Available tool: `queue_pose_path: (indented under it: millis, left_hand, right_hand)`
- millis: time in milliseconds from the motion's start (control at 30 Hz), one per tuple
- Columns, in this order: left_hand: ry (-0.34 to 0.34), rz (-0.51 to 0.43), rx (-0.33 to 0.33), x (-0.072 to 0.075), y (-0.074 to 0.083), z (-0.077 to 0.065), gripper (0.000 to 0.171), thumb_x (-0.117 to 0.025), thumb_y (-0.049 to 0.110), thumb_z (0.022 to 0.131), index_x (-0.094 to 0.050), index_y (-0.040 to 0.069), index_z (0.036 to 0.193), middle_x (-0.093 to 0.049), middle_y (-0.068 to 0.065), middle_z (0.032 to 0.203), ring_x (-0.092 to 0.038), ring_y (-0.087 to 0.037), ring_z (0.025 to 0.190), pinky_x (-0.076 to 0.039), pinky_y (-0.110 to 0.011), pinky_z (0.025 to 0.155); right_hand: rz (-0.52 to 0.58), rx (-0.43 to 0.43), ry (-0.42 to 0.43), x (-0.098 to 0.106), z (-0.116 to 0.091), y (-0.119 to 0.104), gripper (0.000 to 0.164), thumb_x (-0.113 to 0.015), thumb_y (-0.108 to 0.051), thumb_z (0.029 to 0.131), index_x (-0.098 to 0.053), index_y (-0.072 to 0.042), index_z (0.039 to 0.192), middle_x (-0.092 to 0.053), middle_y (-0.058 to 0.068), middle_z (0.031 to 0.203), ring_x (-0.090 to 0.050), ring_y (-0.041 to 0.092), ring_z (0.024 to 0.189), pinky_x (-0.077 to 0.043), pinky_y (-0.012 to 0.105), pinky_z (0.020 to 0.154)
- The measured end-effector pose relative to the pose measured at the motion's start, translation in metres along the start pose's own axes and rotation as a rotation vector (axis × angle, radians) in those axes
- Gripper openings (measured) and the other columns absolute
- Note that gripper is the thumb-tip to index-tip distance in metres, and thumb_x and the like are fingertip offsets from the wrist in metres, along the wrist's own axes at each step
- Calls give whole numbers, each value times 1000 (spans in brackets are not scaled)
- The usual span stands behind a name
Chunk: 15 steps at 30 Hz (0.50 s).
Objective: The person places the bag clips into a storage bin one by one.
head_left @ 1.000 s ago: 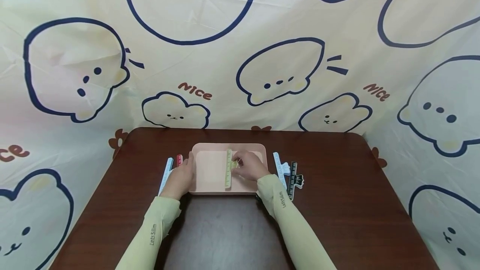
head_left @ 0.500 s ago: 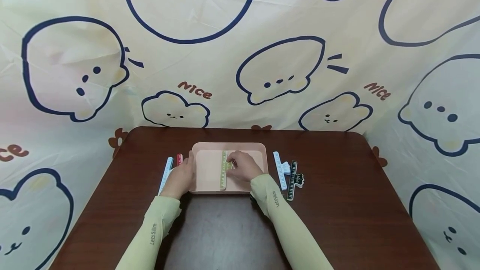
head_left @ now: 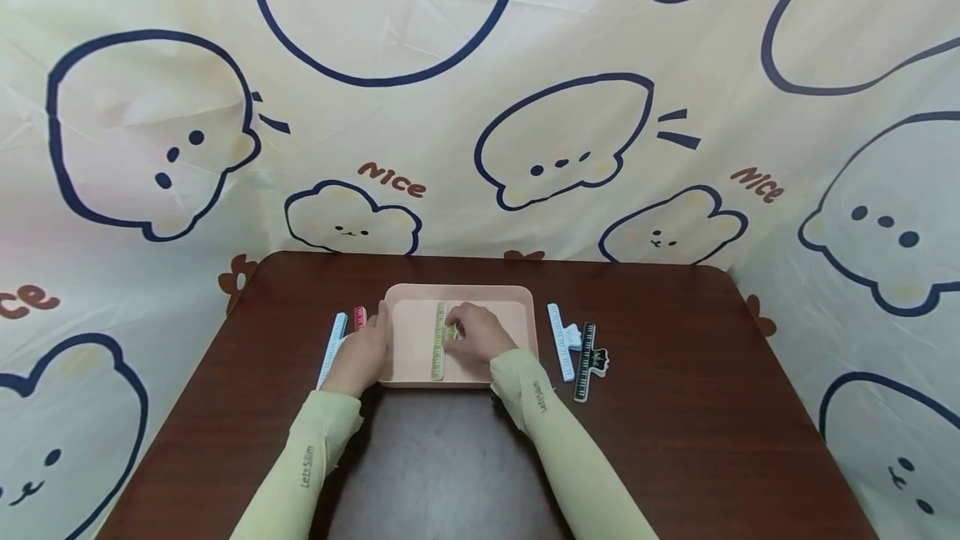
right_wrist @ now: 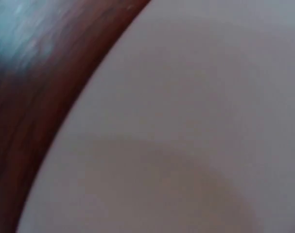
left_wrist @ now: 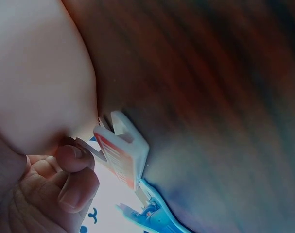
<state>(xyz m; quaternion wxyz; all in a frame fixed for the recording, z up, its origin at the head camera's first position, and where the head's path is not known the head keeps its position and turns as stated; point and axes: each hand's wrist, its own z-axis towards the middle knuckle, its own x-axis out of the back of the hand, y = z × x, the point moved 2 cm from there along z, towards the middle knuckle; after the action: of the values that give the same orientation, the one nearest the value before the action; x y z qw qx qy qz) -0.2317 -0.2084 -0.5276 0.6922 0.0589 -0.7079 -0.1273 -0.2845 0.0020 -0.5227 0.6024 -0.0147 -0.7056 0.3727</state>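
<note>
In the head view, a pale pink tray [head_left: 409, 332] lies flat near the table's far edge. A light green ruler clip [head_left: 438, 342] stands lengthwise over its middle. My right hand [head_left: 480, 333] pinches this clip by its handle side, from the right. My left hand [head_left: 363, 355] holds the tray's left rim. The left wrist view shows curled fingers [left_wrist: 75, 189] against the tray's pale wall. Beside that hand lie a light blue ruler clip [head_left: 332, 348] and a red ruler clip [head_left: 360, 317], the red one partly hidden. Only a blurred pale surface and wood show in the right wrist view.
Right of the tray, another light blue ruler clip [head_left: 561, 343] and a black ruler clip [head_left: 585, 363] lie on the dark brown table [head_left: 720, 407]. A cream cloth [head_left: 450, 123] printed with cartoon animals hangs behind the table and along its sides.
My right hand has moved a little left over the tray with the green ruler clip in its fingers. The left hand stays at the tray's rim.
</note>
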Motion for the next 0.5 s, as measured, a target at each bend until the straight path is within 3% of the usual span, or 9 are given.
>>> queue_pose_path:
  millis: [500]
  left_hand:
    - [33,3,-35,3,-2,-3,59,-47,4,105,-24,-15,156,-60,-35,128,-70,-44,94,-59,-56,87]
  right_hand:
    - [-40,-4,-24,-10,12,-17,32,-83,-19,86,-75,-6,115,-67,2,97,-59,13,87,-52,27,83]
